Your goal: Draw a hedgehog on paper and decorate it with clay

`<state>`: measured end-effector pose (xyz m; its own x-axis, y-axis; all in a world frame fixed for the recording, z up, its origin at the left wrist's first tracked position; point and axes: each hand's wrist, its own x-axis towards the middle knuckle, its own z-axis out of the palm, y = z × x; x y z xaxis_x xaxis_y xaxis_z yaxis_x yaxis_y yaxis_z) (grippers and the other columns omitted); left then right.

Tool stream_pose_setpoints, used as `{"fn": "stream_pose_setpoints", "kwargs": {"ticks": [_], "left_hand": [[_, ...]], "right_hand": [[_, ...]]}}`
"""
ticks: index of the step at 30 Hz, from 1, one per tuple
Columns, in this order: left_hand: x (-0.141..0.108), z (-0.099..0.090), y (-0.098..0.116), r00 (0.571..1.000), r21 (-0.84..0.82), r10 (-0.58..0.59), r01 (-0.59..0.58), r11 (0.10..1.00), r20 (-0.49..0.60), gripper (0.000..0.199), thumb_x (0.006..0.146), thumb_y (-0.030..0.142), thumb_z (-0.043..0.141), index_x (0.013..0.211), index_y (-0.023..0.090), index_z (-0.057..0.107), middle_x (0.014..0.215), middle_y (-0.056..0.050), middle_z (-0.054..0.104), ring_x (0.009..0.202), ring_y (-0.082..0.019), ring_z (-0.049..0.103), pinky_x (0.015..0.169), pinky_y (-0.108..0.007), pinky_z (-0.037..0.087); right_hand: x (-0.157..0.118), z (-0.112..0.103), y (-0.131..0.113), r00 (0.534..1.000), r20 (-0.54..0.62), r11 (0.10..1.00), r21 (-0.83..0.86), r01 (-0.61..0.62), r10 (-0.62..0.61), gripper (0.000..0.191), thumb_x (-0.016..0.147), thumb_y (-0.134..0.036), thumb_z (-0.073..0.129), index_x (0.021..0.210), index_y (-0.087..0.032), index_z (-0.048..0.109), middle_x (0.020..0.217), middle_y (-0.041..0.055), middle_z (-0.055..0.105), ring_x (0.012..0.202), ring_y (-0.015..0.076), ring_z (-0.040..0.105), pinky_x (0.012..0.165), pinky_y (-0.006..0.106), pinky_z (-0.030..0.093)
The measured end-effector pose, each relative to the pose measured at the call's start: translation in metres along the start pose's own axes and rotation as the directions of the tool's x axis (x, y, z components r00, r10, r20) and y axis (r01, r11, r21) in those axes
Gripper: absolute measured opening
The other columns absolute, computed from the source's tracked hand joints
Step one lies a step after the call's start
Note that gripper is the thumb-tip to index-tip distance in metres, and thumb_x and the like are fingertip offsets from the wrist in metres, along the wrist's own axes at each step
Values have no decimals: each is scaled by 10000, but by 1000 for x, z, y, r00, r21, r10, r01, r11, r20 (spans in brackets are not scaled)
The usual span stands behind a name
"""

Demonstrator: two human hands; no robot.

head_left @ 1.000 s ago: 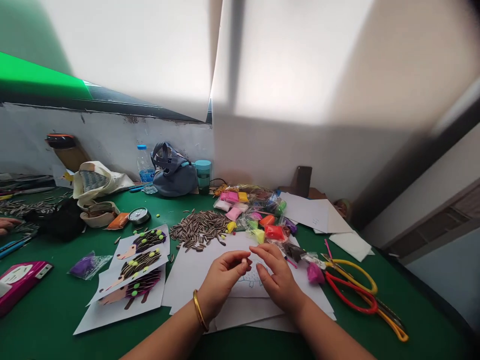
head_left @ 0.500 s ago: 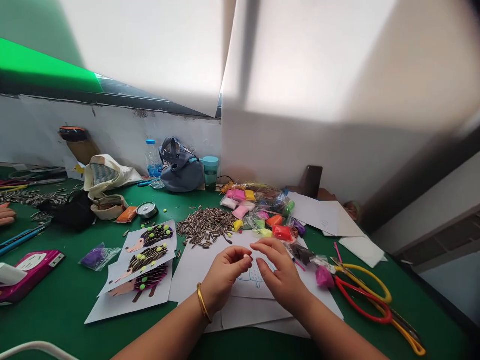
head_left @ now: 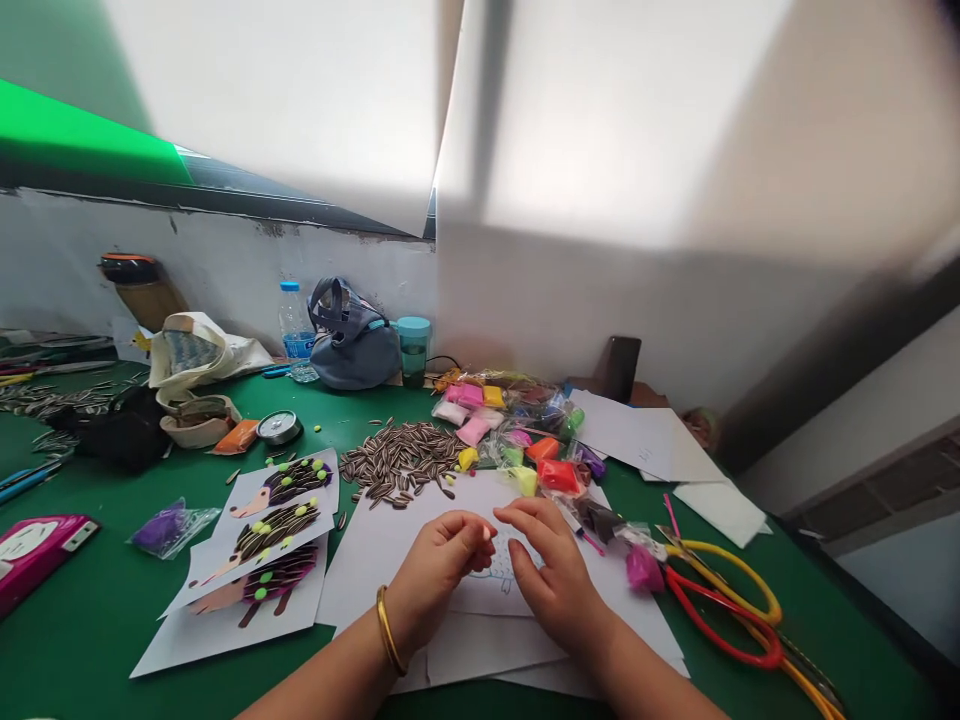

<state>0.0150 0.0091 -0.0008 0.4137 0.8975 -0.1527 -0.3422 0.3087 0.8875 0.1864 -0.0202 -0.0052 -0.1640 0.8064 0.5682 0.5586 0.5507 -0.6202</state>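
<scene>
My left hand (head_left: pixel 442 560), with a gold bangle (head_left: pixel 388 630) at the wrist, pinches a tiny pale bit of clay (head_left: pixel 487 534) between thumb and fingertips. Close by on the right, my right hand (head_left: pixel 551 565) is open, its thumb and fingers apart with nothing between them. Both are held over white paper (head_left: pixel 480 645) that bears a blue line drawing (head_left: pixel 504 575), partly hidden by the hands. To the left lie several cards with hedgehogs (head_left: pixel 277 530) made of clay and seeds, dotted with green balls. A heap of sunflower seeds (head_left: pixel 401 455) rests at the sheet's far edge.
Bagged coloured clay (head_left: pixel 559 475) is scattered behind the hands. Scissors with red and yellow handles (head_left: pixel 724 620) lie at right. A purple clay packet (head_left: pixel 161 528) and a magenta box (head_left: pixel 45 555) are at left. A blue bag (head_left: pixel 356 350), bottle (head_left: pixel 298 335) and phone (head_left: pixel 621 370) stand along the wall.
The view has shifted slightly, so the table things sit a little further left. My left hand keeps its pinch, and my right hand stays open beside it.
</scene>
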Motion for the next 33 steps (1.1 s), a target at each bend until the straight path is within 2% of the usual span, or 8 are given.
{"fn": "stream_pose_setpoints", "kwargs": {"ticks": [2, 5, 9, 15, 22, 25, 28, 33], "left_hand": [[0, 0, 1, 1000, -51, -22, 22, 998, -1, 357, 740, 486, 758, 811, 139, 709, 735, -39, 643, 685, -127, 558, 692, -259, 443], [0, 2, 3, 1000, -101, -24, 26, 995, 16, 344, 701, 402, 813, 910, 145, 719, 848, -61, 672, 780, -147, 592, 773, -279, 456], [0, 0, 3, 1000, -134, 13, -12, 991, 10, 285, 668, 307, 847, 855, 161, 689, 770, -7, 626, 696, -100, 539, 677, -224, 417], [0, 0, 0, 999, -103, -26, 22, 994, -33, 315, 737, 431, 776, 780, 140, 665, 749, -21, 615, 689, -108, 531, 651, -227, 402], [1, 3, -6, 998, 14, 0, -1, 1000, 59, 357, 731, 466, 771, 784, 132, 658, 705, 13, 555, 619, -84, 445, 612, -225, 359], [0, 4, -3, 995, 113, 17, -28, 993, 96, 367, 764, 493, 729, 808, 132, 676, 699, -3, 584, 655, -108, 477, 641, -237, 376], [-1, 5, 2, 995, 239, 15, -38, 970, 97, 373, 752, 480, 737, 881, 130, 714, 736, -23, 627, 670, -120, 490, 653, -242, 389], [0, 3, 4, 997, 294, 45, -59, 954, 57, 348, 742, 473, 738, 773, 127, 720, 691, -12, 616, 652, -116, 483, 645, -238, 397]], "right_hand": [[5, 1, -4, 1000, -12, 1000, 12, 0, 0, 365, 904, -145, 473, 1218, -277, 603, 1147, 91, 573, 1089, 241, 550, 948, 423, 488], [14, 3, -12, 1000, -18, 1000, 28, -6, 6, 369, 894, -127, 467, 1198, -275, 614, 1153, 84, 575, 1095, 235, 545, 953, 415, 482], [19, 8, -14, 999, -35, 995, 93, -36, 40, 375, 871, -104, 443, 1152, -259, 637, 1148, 81, 574, 1099, 225, 551, 956, 399, 484], [7, 12, -2, 999, -25, 989, 146, -28, 32, 313, 848, -190, 600, 1149, -265, 636, 1130, 81, 573, 1078, 237, 556, 963, 403, 479], [1, 7, -1, 999, -35, 983, 183, 6, 1, 219, 855, -210, 666, 1063, -275, 683, 1034, 62, 587, 984, 208, 581, 878, 352, 508], [0, 6, -1, 998, -61, 980, 198, 2, 10, 189, 873, -202, 650, 1037, -281, 701, 1011, 58, 589, 959, 198, 589, 861, 344, 513], [1, 6, -1, 999, -39, 983, 184, -13, 20, 232, 871, -192, 646, 1068, -300, 705, 1028, 58, 589, 967, 200, 592, 857, 343, 518], [3, 5, -3, 1000, 20, 986, 168, -21, 17, 417, 831, -145, 634, 1221, -294, 629, 1142, 75, 569, 1074, 222, 567, 948, 376, 490]]}}
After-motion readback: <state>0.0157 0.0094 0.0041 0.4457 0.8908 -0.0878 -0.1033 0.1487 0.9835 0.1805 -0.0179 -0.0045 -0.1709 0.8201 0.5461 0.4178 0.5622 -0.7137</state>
